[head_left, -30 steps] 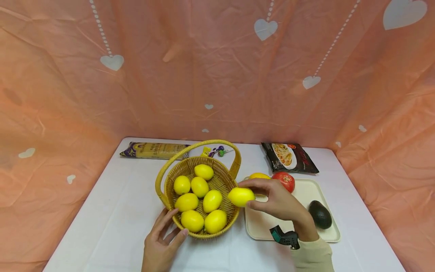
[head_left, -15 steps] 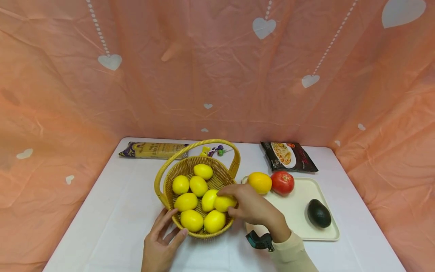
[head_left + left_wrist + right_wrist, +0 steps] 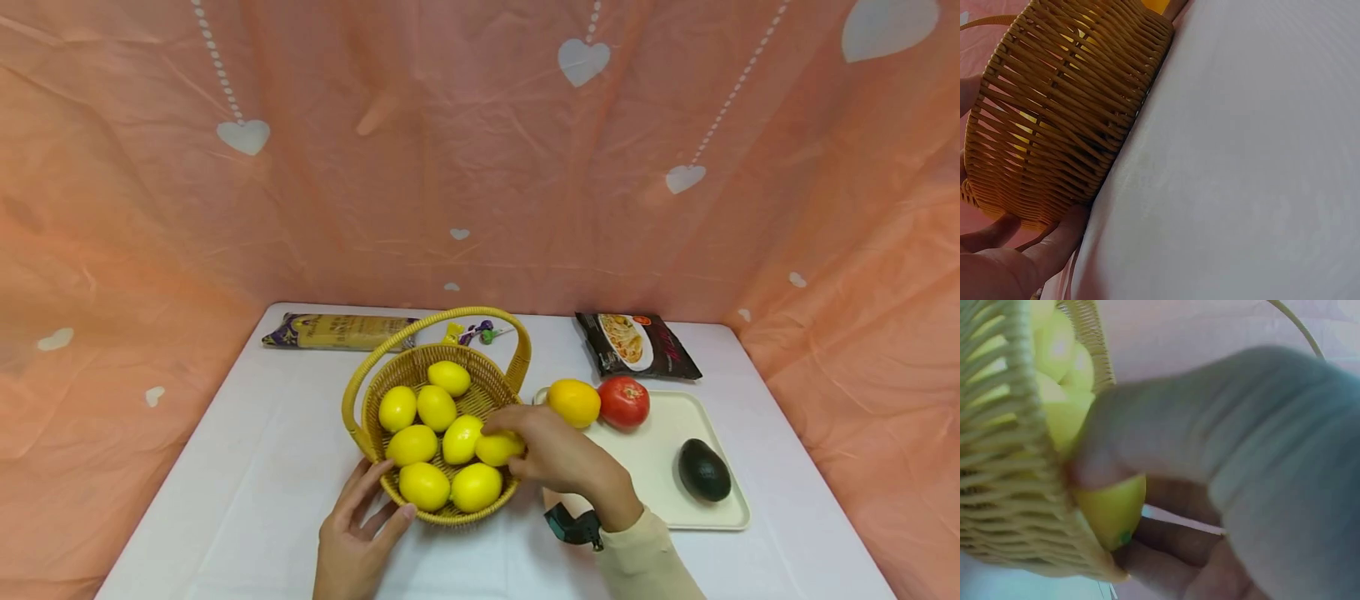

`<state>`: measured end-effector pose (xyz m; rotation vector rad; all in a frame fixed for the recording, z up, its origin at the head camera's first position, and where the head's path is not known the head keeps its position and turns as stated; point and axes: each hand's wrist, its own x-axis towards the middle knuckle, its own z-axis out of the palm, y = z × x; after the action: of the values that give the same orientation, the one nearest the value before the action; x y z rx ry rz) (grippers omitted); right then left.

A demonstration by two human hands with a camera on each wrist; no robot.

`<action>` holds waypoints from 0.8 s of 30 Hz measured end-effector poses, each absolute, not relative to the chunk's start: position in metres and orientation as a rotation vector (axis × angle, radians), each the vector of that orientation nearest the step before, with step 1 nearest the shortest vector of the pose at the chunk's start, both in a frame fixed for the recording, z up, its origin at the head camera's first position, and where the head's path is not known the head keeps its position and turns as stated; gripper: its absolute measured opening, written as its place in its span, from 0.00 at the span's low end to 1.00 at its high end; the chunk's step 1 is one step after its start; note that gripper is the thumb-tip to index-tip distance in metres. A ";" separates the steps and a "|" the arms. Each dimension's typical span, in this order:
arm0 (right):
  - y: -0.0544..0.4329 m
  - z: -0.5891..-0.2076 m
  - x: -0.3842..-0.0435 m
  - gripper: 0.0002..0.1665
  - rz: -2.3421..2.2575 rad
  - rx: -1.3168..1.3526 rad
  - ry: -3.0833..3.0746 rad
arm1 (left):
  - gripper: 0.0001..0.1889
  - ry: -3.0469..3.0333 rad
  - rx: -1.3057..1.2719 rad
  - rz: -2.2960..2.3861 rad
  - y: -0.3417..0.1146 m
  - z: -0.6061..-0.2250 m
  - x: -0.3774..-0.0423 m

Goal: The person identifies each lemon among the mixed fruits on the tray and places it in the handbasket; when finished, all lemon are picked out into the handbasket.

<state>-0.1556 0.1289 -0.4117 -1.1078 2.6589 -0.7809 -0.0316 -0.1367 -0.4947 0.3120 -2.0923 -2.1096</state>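
Observation:
A yellow wicker basket [image 3: 498, 392] with an arched handle holds several lemons [image 3: 437, 408]. My right hand [image 3: 558, 450] reaches over the basket's right rim and holds a lemon [image 3: 498, 448] between thumb and fingers. In the right wrist view this held lemon [image 3: 1110, 509] shows a small green mark and sits inside the woven rim, near other lemons. My left hand [image 3: 360, 521] rests spread against the basket's near left side, with index finger and thumb tips at the rim. Its fingers [image 3: 1054, 250] touch the outer weave low down in the left wrist view.
Right of the basket, a cream tray [image 3: 652, 508] bears an orange-yellow fruit [image 3: 573, 403], a red pomegranate-like fruit [image 3: 624, 404] and an avocado [image 3: 704, 471]. Along the back lie a long noodle packet [image 3: 341, 331], lollipops [image 3: 476, 333] and a black food packet [image 3: 637, 346].
My right hand has moved left from the tray's edge into the basket, taking the lemon down among the others. The left hand has stayed at the basket's side.

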 end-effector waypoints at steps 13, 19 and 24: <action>0.122 -0.420 -0.155 0.26 -0.731 -1.117 2.712 | 0.33 -2.089 0.289 -2.112 -0.136 -0.494 -0.032; 0.132 -0.413 -0.155 0.25 -0.817 -1.107 2.724 | 0.32 -2.121 0.292 -2.087 -0.136 -0.491 -0.031; 0.158 -0.404 -0.155 0.22 -0.979 -1.091 2.850 | 0.25 -2.121 0.184 -1.850 -0.144 -0.479 -0.025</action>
<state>-0.1546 0.1576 -0.4039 -1.0906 2.8497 -0.9793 -0.0252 -0.1439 -0.4786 0.1835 -2.1212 -1.8505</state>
